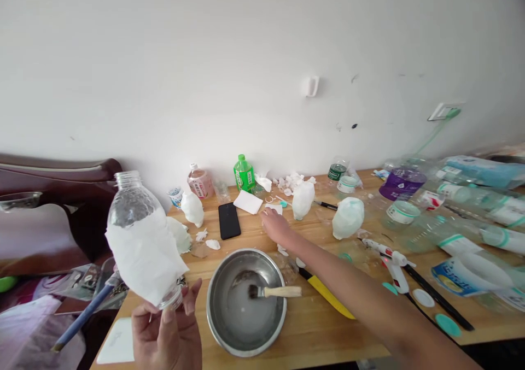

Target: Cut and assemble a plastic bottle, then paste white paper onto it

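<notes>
My left hand [166,332] grips the base of a clear plastic bottle [137,233] and holds it up, neck upward. White tissue paper is stuck around the bottle's lower half. My right hand [275,225] reaches far across the wooden table [320,332]. Its fingers rest on small white paper scraps [274,209] beside a paper-covered bottle [302,199]. I cannot see whether those fingers pinch anything. A steel bowl [245,304] with a wooden-handled brush [274,292] in it sits between my arms.
A black phone [228,220], a green bottle [244,173], a pink bottle [200,183], other paper-covered bottles [348,217] and a white glue gun [389,258] lie on the table. A yellow-handled knife [326,293] lies under my right forearm. Several clear bottles crowd the right side.
</notes>
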`<state>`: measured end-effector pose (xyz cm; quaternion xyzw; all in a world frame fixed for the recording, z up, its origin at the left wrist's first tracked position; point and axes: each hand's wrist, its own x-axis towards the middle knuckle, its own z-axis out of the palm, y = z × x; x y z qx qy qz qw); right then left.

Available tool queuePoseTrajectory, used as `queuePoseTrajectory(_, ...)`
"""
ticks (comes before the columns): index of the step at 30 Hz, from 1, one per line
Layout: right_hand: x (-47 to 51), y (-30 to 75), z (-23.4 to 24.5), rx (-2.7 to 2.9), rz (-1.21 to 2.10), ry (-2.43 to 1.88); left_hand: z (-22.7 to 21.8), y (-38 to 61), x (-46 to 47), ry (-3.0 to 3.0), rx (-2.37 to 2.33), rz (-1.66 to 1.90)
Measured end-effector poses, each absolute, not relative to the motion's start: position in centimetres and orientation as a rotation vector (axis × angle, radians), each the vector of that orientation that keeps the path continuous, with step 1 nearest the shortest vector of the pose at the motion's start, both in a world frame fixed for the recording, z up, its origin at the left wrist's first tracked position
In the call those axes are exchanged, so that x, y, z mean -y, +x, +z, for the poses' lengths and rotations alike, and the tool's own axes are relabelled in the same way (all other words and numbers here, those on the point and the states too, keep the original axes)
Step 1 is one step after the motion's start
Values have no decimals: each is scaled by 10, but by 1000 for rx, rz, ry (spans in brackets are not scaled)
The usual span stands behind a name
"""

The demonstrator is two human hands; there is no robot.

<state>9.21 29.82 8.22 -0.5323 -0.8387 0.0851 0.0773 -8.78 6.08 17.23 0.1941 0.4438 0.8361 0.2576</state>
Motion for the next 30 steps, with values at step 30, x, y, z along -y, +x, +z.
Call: queuePoseTrajectory(30,-297,77,179,2618,1,-1619,135,-147,-47,734,-1421,1972)
